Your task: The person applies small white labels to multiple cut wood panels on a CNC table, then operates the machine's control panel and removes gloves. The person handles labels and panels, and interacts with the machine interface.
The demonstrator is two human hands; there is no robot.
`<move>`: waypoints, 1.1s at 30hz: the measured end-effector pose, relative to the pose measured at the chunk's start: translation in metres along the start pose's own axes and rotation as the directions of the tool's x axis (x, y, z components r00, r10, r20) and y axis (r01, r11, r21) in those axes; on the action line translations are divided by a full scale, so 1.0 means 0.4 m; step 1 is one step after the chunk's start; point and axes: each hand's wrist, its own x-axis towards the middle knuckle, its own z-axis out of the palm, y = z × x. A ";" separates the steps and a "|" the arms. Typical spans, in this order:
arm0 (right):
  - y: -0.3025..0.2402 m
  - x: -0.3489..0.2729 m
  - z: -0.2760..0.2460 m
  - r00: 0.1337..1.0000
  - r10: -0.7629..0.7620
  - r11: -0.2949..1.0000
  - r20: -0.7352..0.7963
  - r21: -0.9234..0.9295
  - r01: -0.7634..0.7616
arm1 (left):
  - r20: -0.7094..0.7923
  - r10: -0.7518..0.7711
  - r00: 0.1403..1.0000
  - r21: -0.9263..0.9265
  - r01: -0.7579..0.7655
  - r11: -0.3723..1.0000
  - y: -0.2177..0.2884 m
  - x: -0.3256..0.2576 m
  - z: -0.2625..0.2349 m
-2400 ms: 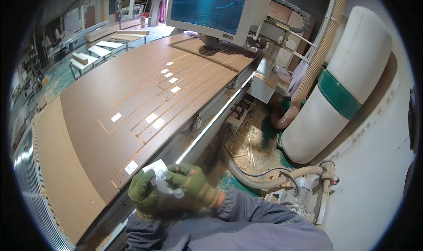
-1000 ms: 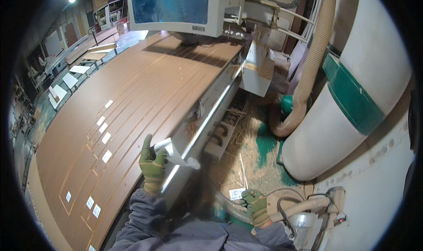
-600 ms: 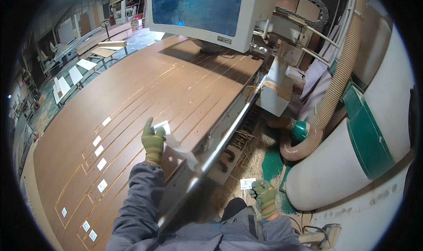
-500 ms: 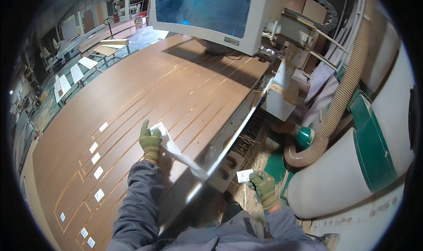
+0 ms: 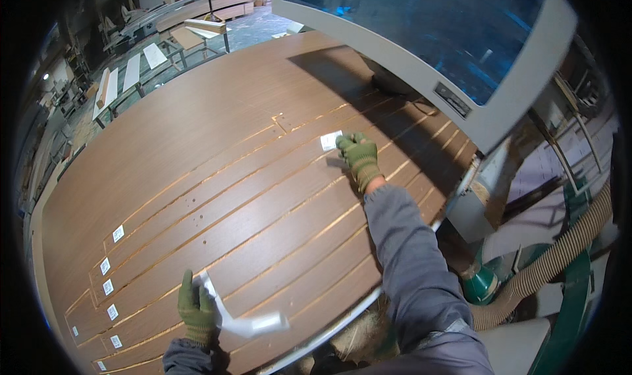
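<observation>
My right hand (image 5: pixel 361 159), in an olive-green knit glove, pinches a small white printed label (image 5: pixel 330 141) by its right edge. It is over the far middle part of a large brown wood-grain board (image 5: pixel 197 138), and a shadow falls just below the label. Near the board's front edge, my gloved left hand (image 5: pixel 196 312) has its index finger pointing up and holds a curling white paper strip (image 5: pixel 253 325), the loose end trailing to the right. Several white labels (image 5: pixel 113 312) stick to the board's left part, between narrow cut grooves (image 5: pixel 263 186).
A large grey-framed monitor (image 5: pixel 421 39) overhangs the far right of the board. A ribbed hose (image 5: pixel 559 263) and a green duct fitting (image 5: pixel 479 284) stand at the right. Beyond the board, loose panels (image 5: pixel 131 71) lie on racks, with a pallet jack (image 5: pixel 209 3) behind.
My right hand has carried the label from beside the board to above its far middle. My left hand with the strip appears lower in view. The view has swung rightward.
</observation>
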 end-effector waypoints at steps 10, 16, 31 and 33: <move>0.022 0.433 0.202 0.974 0.146 0.979 0.172 -0.169 -0.117 | 0.000 0.140 0.990 0.439 -0.126 0.890 -0.036 0.003 -0.009; 0.038 0.490 0.248 0.952 0.161 0.948 0.261 -0.308 -0.076 | -0.017 0.075 0.997 0.346 -0.065 0.936 -0.021 -0.002 0.001; 0.009 0.437 0.258 0.965 -0.201 0.346 0.167 -0.910 0.230 | 0.001 0.180 0.984 0.484 -0.158 0.861 0.007 0.015 0.010; 0.001 0.379 0.265 0.916 -0.117 0.215 0.383 -0.891 0.400 | -0.010 0.189 0.982 0.481 -0.161 0.862 0.006 0.018 0.013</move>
